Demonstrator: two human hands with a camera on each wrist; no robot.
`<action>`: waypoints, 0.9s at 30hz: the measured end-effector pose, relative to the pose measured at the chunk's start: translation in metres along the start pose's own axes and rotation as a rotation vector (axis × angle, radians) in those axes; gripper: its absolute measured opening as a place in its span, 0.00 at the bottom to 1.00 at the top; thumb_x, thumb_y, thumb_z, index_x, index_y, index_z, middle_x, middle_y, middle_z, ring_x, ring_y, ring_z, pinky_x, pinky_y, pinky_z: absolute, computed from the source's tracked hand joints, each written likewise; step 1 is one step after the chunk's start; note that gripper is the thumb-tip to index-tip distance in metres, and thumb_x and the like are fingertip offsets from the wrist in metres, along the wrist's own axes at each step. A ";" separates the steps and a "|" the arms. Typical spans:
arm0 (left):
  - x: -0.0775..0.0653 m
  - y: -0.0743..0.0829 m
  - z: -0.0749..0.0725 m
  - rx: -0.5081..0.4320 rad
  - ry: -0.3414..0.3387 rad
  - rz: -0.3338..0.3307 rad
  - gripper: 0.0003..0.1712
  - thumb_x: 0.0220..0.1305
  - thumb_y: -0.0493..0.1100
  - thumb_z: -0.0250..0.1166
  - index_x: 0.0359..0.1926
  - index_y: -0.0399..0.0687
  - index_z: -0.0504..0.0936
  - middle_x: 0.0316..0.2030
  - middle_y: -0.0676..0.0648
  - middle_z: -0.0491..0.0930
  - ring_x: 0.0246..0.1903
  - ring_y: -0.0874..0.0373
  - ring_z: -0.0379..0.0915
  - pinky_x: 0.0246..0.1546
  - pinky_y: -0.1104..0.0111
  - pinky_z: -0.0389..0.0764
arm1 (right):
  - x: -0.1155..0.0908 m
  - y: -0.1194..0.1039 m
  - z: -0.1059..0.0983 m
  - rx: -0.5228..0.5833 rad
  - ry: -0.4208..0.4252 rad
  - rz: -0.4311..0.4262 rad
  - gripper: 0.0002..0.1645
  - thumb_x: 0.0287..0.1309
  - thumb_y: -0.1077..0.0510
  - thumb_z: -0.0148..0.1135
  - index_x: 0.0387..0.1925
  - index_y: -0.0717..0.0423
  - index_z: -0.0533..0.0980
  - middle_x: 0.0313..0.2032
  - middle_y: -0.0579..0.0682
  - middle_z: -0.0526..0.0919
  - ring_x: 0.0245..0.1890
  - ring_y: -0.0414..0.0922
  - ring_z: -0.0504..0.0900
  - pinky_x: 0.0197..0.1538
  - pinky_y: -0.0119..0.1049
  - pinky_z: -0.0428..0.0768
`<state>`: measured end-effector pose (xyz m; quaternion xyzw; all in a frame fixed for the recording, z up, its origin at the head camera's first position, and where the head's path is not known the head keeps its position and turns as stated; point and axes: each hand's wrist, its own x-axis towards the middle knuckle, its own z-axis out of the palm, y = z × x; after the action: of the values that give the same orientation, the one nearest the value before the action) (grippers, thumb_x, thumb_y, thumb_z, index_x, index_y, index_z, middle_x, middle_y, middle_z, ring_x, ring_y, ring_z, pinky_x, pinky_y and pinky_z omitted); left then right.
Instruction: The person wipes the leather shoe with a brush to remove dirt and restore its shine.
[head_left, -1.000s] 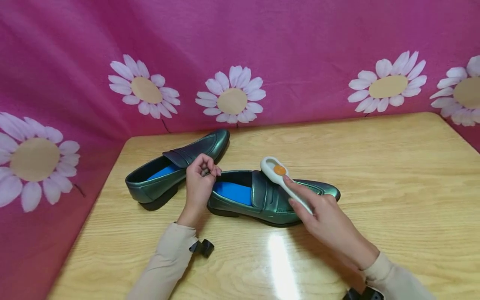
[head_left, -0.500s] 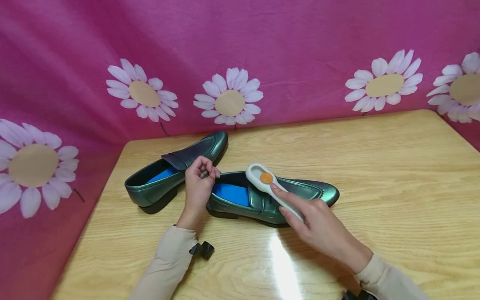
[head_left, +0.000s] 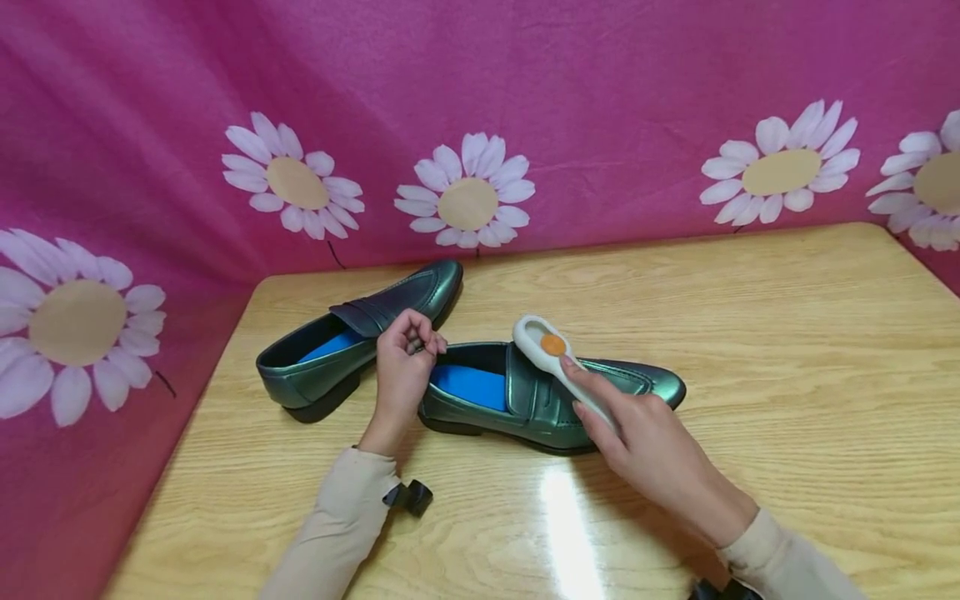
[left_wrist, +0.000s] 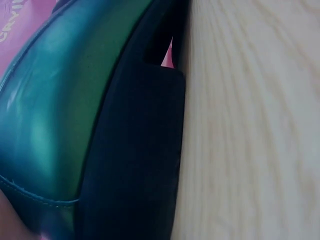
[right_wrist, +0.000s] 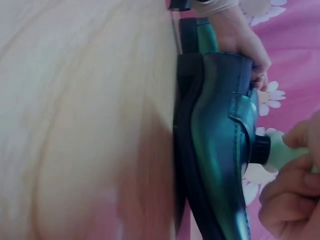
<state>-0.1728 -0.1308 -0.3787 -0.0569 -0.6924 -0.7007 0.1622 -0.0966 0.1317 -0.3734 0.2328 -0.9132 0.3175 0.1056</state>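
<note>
A green metallic loafer (head_left: 547,412) with a blue insole stands on the table, toe to the right. My left hand (head_left: 405,358) has its fingers curled at the rim of the heel and grips the shoe there. The left wrist view shows that loafer's dark heel block (left_wrist: 135,150) close up. In my right hand (head_left: 660,450) is a white-handled shoe brush (head_left: 536,340) with an orange spot, its index finger extended along the handle. Black bristles (right_wrist: 260,149) meet the loafer's upper near the strap in the right wrist view.
The matching loafer (head_left: 315,379) stands behind and to the left, toe pointing to the back right. A pink cloth (head_left: 600,100) with white daisies hangs along the back and left of the wooden table (head_left: 787,333).
The brush slid over the loafer's upper toward the heel, then back toward the toe. My left hand stays at the heel, and both loafers keep their places.
</note>
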 end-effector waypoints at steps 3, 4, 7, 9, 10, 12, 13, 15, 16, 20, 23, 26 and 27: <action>-0.001 0.000 0.000 0.007 0.001 0.001 0.14 0.48 0.14 0.46 0.25 0.35 0.65 0.20 0.49 0.70 0.24 0.60 0.72 0.28 0.71 0.72 | -0.006 -0.004 -0.002 0.072 -0.062 -0.024 0.29 0.67 0.57 0.56 0.68 0.47 0.66 0.17 0.35 0.56 0.13 0.28 0.51 0.27 0.29 0.68; -0.001 0.001 -0.001 0.010 0.001 0.003 0.14 0.48 0.14 0.46 0.25 0.35 0.66 0.20 0.49 0.71 0.24 0.60 0.72 0.29 0.71 0.73 | -0.009 -0.006 -0.003 0.090 -0.090 -0.027 0.29 0.67 0.57 0.56 0.68 0.45 0.65 0.16 0.34 0.56 0.13 0.28 0.51 0.25 0.28 0.67; -0.001 0.001 -0.001 0.010 0.005 0.013 0.13 0.48 0.15 0.46 0.25 0.33 0.65 0.20 0.49 0.71 0.24 0.59 0.72 0.30 0.71 0.74 | -0.019 -0.015 -0.004 0.102 -0.142 -0.018 0.30 0.66 0.55 0.57 0.69 0.41 0.65 0.15 0.32 0.57 0.12 0.28 0.53 0.23 0.26 0.65; -0.001 0.001 -0.002 0.008 0.009 0.017 0.12 0.48 0.15 0.47 0.25 0.33 0.65 0.20 0.49 0.71 0.24 0.59 0.73 0.30 0.72 0.74 | -0.025 -0.020 -0.003 0.081 -0.140 -0.011 0.32 0.65 0.55 0.59 0.69 0.40 0.65 0.14 0.31 0.56 0.12 0.28 0.54 0.21 0.25 0.64; 0.000 0.001 -0.002 0.004 0.010 0.016 0.13 0.48 0.15 0.47 0.25 0.33 0.65 0.20 0.49 0.71 0.24 0.59 0.72 0.30 0.72 0.74 | -0.027 -0.022 -0.003 0.058 -0.127 -0.005 0.32 0.65 0.55 0.59 0.69 0.39 0.64 0.14 0.31 0.57 0.12 0.28 0.54 0.21 0.25 0.64; 0.000 0.002 -0.002 0.006 0.011 0.014 0.13 0.49 0.15 0.47 0.25 0.34 0.65 0.20 0.49 0.71 0.24 0.60 0.72 0.30 0.72 0.74 | -0.027 -0.022 -0.002 0.003 -0.086 -0.007 0.33 0.64 0.56 0.60 0.69 0.39 0.65 0.14 0.31 0.56 0.12 0.28 0.55 0.21 0.25 0.63; 0.000 0.002 -0.002 0.009 0.011 0.013 0.13 0.49 0.15 0.47 0.25 0.34 0.65 0.20 0.50 0.72 0.24 0.60 0.72 0.29 0.72 0.74 | -0.026 -0.020 -0.001 -0.026 -0.055 -0.024 0.33 0.63 0.57 0.61 0.68 0.39 0.66 0.14 0.31 0.56 0.12 0.28 0.54 0.21 0.26 0.63; 0.001 0.001 -0.001 0.013 0.007 0.015 0.13 0.49 0.15 0.47 0.25 0.34 0.65 0.20 0.50 0.71 0.24 0.60 0.72 0.29 0.72 0.73 | -0.020 -0.015 0.001 -0.087 0.002 -0.061 0.33 0.61 0.58 0.63 0.67 0.42 0.67 0.14 0.32 0.58 0.13 0.29 0.55 0.20 0.27 0.63; 0.000 0.000 -0.001 0.016 0.006 0.013 0.13 0.49 0.15 0.48 0.25 0.35 0.66 0.20 0.50 0.72 0.24 0.60 0.73 0.29 0.72 0.74 | -0.017 -0.011 0.001 -0.117 0.025 -0.071 0.33 0.60 0.58 0.63 0.67 0.43 0.68 0.14 0.33 0.58 0.13 0.29 0.55 0.19 0.28 0.63; -0.001 -0.002 0.000 0.024 0.002 0.007 0.13 0.49 0.15 0.48 0.25 0.34 0.66 0.20 0.50 0.72 0.24 0.61 0.73 0.28 0.72 0.73 | 0.000 -0.001 0.004 -0.165 0.075 -0.082 0.32 0.61 0.58 0.61 0.67 0.48 0.68 0.14 0.36 0.58 0.13 0.32 0.54 0.18 0.30 0.60; -0.001 -0.001 0.000 0.026 -0.002 -0.002 0.13 0.49 0.15 0.48 0.25 0.35 0.66 0.20 0.50 0.72 0.24 0.61 0.73 0.28 0.73 0.72 | 0.009 0.001 0.001 -0.123 0.010 -0.025 0.30 0.66 0.56 0.56 0.68 0.48 0.65 0.13 0.38 0.56 0.11 0.33 0.52 0.18 0.29 0.57; 0.000 0.000 -0.001 0.027 -0.002 0.002 0.14 0.49 0.15 0.48 0.25 0.35 0.66 0.20 0.49 0.72 0.24 0.60 0.73 0.29 0.73 0.73 | 0.011 -0.002 -0.002 -0.065 -0.045 0.017 0.30 0.68 0.55 0.54 0.69 0.48 0.64 0.13 0.38 0.56 0.10 0.32 0.51 0.18 0.29 0.58; 0.001 0.000 -0.001 0.029 -0.003 0.007 0.14 0.49 0.15 0.48 0.25 0.36 0.66 0.20 0.49 0.72 0.24 0.60 0.73 0.29 0.73 0.73 | 0.009 -0.003 -0.003 -0.053 -0.049 0.020 0.30 0.68 0.55 0.54 0.69 0.48 0.64 0.13 0.38 0.56 0.10 0.31 0.51 0.18 0.29 0.60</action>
<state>-0.1734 -0.1322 -0.3784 -0.0578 -0.7026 -0.6899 0.1644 -0.1031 0.1282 -0.3661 0.2284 -0.9259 0.2883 0.0862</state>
